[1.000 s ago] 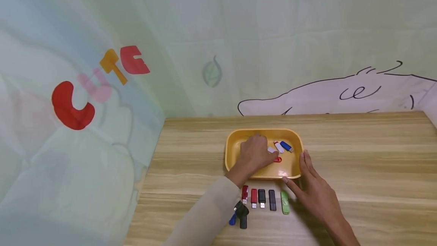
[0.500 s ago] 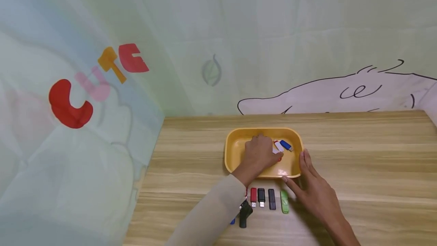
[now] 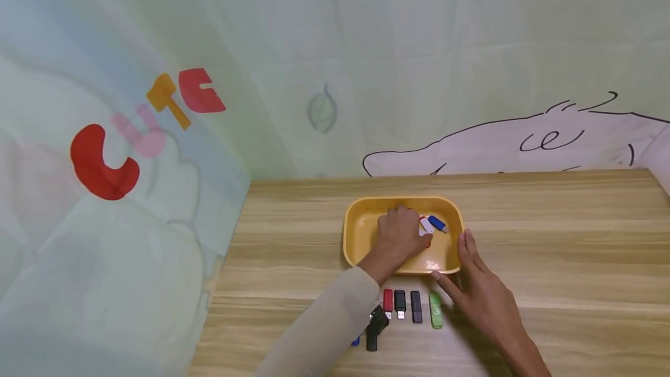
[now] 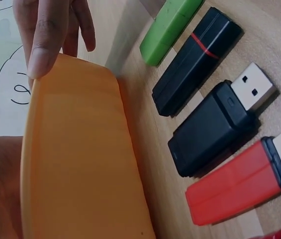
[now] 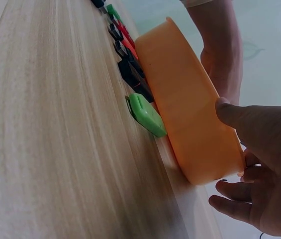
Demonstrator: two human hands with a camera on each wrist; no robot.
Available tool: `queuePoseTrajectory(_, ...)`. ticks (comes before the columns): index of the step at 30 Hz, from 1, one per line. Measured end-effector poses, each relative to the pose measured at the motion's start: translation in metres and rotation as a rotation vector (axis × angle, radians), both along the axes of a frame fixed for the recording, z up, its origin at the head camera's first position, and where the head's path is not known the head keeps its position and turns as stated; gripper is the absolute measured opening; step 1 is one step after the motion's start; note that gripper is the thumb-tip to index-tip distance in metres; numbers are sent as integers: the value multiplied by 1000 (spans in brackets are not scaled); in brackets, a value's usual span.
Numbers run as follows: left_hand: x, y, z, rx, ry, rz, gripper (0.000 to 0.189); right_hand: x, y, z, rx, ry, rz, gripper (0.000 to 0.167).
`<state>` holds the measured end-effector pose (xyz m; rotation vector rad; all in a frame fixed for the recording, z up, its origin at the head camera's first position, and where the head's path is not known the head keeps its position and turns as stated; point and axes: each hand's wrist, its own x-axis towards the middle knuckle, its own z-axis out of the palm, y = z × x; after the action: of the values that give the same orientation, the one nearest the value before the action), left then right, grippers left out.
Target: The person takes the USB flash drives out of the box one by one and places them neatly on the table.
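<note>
My left hand (image 3: 400,234) reaches into a yellow-orange plastic tray (image 3: 361,231), fingers bent down and fingertips hidden behind the hand. Its thumb lies at a small red piece (image 3: 428,242), beside a white one; I cannot tell whether it pinches either. A white USB stick with a red end (image 3: 426,225) and a blue USB stick (image 3: 437,224) lie on the tray floor to the right of this hand. My right hand (image 3: 487,295) grips the tray's near right corner, thumb on the front rim and fingers along the right side, as the right wrist view also shows.
Before the tray, a row of USB sticks lies on the wooden table (image 3: 576,249): red (image 3: 388,300), black (image 3: 400,300), dark with a red band (image 4: 205,46) and green (image 3: 436,310). Nearer, a black stick (image 3: 372,339) and a blue one (image 3: 356,341) are partly covered by the left sleeve.
The left hand has shifted slightly right within the tray, covering more of the red piece, while its sleeve now hides the dark red stick in the row. The right hand keeps its hold.
</note>
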<state>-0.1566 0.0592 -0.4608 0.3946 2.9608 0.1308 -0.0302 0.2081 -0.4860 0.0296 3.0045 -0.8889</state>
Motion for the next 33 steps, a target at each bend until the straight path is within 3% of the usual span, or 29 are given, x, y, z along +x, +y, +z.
queuePoseTrajectory(16,-1,4,-1,-68,4,-16,38,1,0,0,4,-9,-1,102)
queuePoseTrajectory(28,-2,-7,1,-10,81,-48,39,0,-1,1,-4,24,9,101)
queuePoseTrajectory(33,0,-13,2,9,54,-41,36,0,-2,0,7,-4,2,104)
